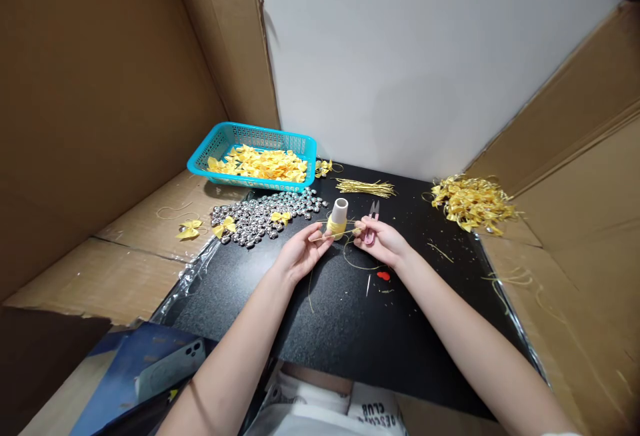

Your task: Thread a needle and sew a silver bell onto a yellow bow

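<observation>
Nearest lay a phone [170,364] at the table's [330,316] near left edge. Further back sat a turquoise basket [235,137] of yellow bows and a heap of silver beads [260,215]. The left hand [299,254] pinched gold thread [356,264], the right hand [381,240] pinched its other end beside a thread spool [338,218]. Pink snips [373,212] lay behind, gold scraps [473,203] far right.

A black table [320,309] is carrying a teal basket [220,139], silver beads [260,216], a thread spool [339,218] and pink snips [373,213]. Gold wire strips [365,187] and a yellow ribbon heap [473,204] are lying toward its far edge.
</observation>
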`<state>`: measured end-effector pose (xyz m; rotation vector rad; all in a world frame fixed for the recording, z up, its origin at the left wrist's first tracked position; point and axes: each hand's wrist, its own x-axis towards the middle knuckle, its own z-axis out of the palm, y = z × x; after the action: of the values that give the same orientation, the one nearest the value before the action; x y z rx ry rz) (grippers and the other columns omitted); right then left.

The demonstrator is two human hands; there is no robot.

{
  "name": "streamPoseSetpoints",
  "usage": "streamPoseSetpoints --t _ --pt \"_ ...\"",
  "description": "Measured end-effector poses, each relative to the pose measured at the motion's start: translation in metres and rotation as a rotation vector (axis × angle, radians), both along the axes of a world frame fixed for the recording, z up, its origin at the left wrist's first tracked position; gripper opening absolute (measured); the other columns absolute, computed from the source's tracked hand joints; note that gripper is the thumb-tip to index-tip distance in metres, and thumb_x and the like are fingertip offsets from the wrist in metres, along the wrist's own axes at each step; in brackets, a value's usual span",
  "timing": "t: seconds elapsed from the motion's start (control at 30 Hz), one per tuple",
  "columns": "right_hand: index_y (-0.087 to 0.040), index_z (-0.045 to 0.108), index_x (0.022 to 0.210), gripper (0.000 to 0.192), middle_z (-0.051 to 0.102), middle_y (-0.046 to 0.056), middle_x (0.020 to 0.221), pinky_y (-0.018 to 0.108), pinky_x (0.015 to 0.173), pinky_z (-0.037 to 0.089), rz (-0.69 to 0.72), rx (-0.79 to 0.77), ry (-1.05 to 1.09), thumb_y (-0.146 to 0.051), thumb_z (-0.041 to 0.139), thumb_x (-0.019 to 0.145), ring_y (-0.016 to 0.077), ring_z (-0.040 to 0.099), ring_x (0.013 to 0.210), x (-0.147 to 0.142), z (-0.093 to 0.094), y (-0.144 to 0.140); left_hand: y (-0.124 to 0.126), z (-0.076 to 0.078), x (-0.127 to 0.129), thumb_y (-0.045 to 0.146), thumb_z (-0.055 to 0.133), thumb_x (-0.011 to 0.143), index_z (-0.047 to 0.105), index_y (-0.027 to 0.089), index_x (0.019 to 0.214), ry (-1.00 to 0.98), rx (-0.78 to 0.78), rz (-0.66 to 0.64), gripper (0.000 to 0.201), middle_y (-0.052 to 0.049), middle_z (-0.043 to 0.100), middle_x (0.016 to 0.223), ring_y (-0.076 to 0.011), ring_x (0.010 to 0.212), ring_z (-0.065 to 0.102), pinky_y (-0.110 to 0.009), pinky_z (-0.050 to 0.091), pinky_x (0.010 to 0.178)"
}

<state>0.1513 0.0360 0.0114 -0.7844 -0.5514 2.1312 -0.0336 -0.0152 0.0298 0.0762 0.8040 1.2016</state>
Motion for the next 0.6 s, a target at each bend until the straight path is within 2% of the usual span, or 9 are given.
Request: streamPoseSetpoints --t 0.07,0.2,0.3,0.43,0.5,0.6 --pt "-0.019 0.041 0.064 0.031 0.047 -0.005 0.06 0.021 0.063 0.052 -0.017 0.007 -0.01 -0.009 0.059 0.087 0.0082 0.053 0.059 -0.0006 0.0007 0.0005 0.0001 0.0006 0.0004 0.007 0.036 0.099 0.05 0.014 0.072 0.002 0.002 0.006 0.031 0.008 0.031 0.045 -0.0087 0.052 0.059 -0.024 0.061 0.072" --pt "-0.02 0.042 0.062 0.032 0.048 -0.005 0.058 0.021 0.076 0.054 -0.031 0.016 -0.025 -0.006 0.06 0.085 0.0094 0.06 0.07 -0.002 0.0034 0.0004 0.0004 0.0007 0.0012 0.006 0.035 0.099 0.048 0.014 0.07 0.031 0.0 -0.011 0.033 0.012 0.025 0.045 -0.0006 0.032 0.032 -0.02 0.06 0.067" --pt "-0.019 0.043 0.063 0.03 0.051 -0.005 0.061 0.023 0.071 0.054 -0.011 0.011 -0.051 -0.009 0.06 0.086 0.0084 0.057 0.063 -0.0018 0.0043 0.0006 0.001 -0.0002 0.0014 0.006 0.035 0.098 0.047 0.014 0.069 0.061 0.007 -0.015 0.033 0.013 0.023 0.045 0.0007 0.031 0.026 -0.015 0.056 0.057" --pt "-0.019 0.043 0.065 0.029 0.05 -0.006 0.06 0.022 0.064 0.052 0.001 0.018 -0.091 -0.013 0.062 0.086 0.0064 0.052 0.055 0.001 0.0042 0.0029 0.002 -0.0019 0.0013 0.007 0.041 0.096 0.046 0.015 0.068 0.114 0.028 -0.034 0.029 0.012 0.023 0.045 -0.0005 0.031 0.025 -0.009 0.032 0.034" --pt "-0.019 0.041 0.066 0.03 0.05 -0.007 0.06 0.022 0.059 0.05 0.01 0.029 -0.116 -0.014 0.065 0.084 0.0063 0.05 0.052 0.0032 0.0046 0.0041 0.0019 -0.003 0.0006 0.008 0.045 0.093 0.044 0.016 0.067 0.148 0.043 -0.051 0.028 0.011 0.023 0.045 -0.0012 0.032 0.023 -0.01 0.021 0.031" --pt "-0.02 0.039 0.068 0.033 0.05 -0.008 0.059 0.021 0.054 0.047 0.031 0.051 -0.161 -0.015 0.069 0.08 0.006 0.048 0.049 0.0071 0.0064 0.0058 0.0011 -0.0046 -0.0014 0.012 0.053 0.089 0.045 0.016 0.067 0.211 0.065 -0.085 0.023 0.012 0.024 0.045 -0.0013 0.032 0.02 -0.011 0.015 0.032"
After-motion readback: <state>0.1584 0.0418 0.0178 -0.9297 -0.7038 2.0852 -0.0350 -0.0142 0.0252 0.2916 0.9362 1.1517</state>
